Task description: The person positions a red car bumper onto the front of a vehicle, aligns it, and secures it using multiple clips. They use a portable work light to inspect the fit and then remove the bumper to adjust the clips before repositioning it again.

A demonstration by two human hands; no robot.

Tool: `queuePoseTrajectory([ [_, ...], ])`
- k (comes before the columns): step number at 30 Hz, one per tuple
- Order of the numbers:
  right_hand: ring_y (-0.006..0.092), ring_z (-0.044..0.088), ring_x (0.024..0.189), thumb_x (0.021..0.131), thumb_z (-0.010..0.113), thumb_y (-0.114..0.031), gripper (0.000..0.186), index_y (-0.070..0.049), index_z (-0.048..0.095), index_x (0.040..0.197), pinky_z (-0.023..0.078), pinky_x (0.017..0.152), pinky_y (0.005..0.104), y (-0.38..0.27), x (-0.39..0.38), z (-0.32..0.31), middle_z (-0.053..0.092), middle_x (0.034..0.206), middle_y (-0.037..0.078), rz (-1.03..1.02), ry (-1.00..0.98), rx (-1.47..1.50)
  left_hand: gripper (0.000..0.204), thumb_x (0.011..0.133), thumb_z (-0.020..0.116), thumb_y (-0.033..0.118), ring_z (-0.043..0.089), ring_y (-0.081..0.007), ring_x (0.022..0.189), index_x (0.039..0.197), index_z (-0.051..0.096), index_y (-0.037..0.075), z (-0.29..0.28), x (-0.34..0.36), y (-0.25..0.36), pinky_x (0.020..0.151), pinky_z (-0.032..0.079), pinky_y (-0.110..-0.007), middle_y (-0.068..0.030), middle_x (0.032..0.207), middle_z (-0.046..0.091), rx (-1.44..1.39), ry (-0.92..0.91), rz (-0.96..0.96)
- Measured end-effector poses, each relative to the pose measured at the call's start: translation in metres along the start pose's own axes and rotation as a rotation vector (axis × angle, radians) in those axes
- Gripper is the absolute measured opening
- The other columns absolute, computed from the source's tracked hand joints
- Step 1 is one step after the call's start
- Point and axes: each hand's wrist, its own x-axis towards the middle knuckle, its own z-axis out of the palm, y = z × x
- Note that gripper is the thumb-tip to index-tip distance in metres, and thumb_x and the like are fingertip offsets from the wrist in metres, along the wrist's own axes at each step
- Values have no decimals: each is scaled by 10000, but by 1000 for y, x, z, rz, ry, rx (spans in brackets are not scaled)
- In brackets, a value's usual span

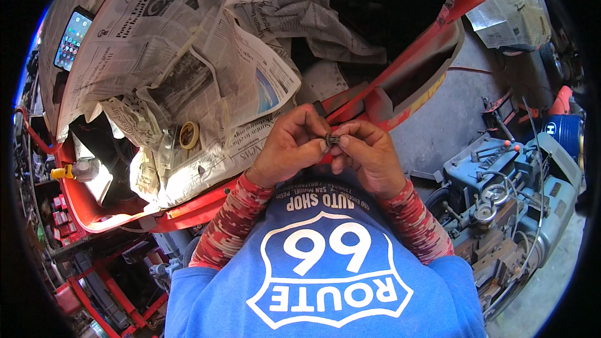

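Note:
Close in front of my chest, a small dark ribbed part (332,140) is pinched between both hands. Its exact kind is too small to tell. My left hand (294,144) closes on it from the left, thumb and fingertips pressed together. From the other side my right hand (368,153) grips it with thumb and index finger, the remaining fingers curled. Just beyond my hands runs the red painted edge of a vehicle body (369,91). Newspaper sheets (188,81) cover much of that body, and a roll of masking tape (188,135) lies on them.
A phone with a lit screen (73,39) rests at the far left. Below it is a yellow-ended object (72,170) with a clear body. On the right stand a blue-grey lathe (494,181) and a blue drum (563,133). A red metal frame (119,288) is at the lower left.

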Motion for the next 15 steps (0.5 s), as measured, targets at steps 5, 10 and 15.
queuePoseTrajectory([
  [5, 142, 712, 732, 1016, 602, -70, 137, -2, 644, 1128, 614, 659, 269, 5, 2, 1, 716, 966, 97, -14, 16, 19, 110, 909, 594, -31, 573, -77, 869, 981, 533, 27, 3, 3, 1, 804, 489, -249, -52, 980, 593, 102, 3, -3],
  [10, 135, 706, 726, 1016, 608, -84, 139, 9, 657, 1107, 603, 658, 266, 3, -2, -2, 710, 959, 89, -112, 26, -188, 95, 889, 591, -18, 538, -56, 858, 949, 535, 30, -2, 0, 3, 789, 467, -241, -20, 959, 562, 118, -13, -71],
  [15, 164, 722, 751, 1010, 608, -81, 138, 1, 647, 1114, 614, 668, 292, -1, -7, -12, 708, 962, 94, 39, 12, -208, 103, 889, 600, -23, 542, -53, 868, 959, 543, 26, 2, -3, -2, 786, 468, -235, -7, 978, 560, 84, -50, -151],
])
